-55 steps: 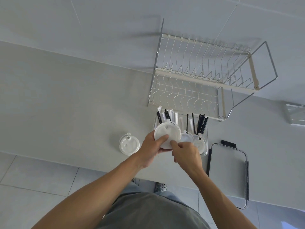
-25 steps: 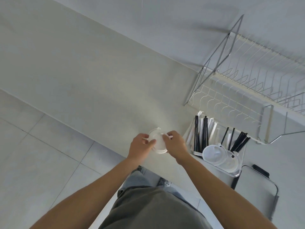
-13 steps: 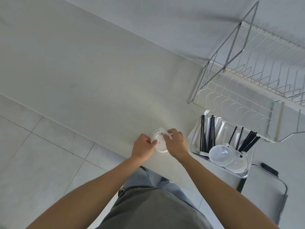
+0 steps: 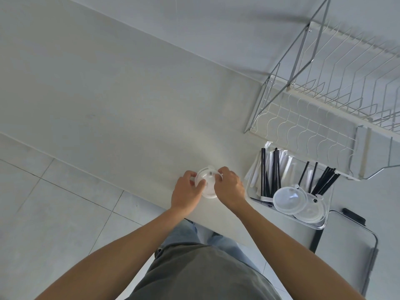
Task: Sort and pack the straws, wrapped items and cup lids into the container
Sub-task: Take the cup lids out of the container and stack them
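A white cup lid [image 4: 208,184] lies on the counter near its front edge, gripped from both sides. My left hand [image 4: 187,191] holds its left rim and my right hand [image 4: 229,188] pinches its top right tab. To the right stands a clear container [image 4: 318,224]. It holds black straws [image 4: 269,169], white wrapped items [image 4: 286,164] and two clear cup lids [image 4: 290,199] at its near end. More black straws [image 4: 324,177] lean in its right part.
A wire dish rack [image 4: 324,87] stands behind the container against the wall. A flat tray with a metal rim and black handle [image 4: 355,215] lies at the right. The pale counter [image 4: 108,94] stretches left; its front edge runs just below my hands.
Earlier both hands held a lid over the container. They have since moved left to the lid on the counter and taken hold of it. The view has shifted left.
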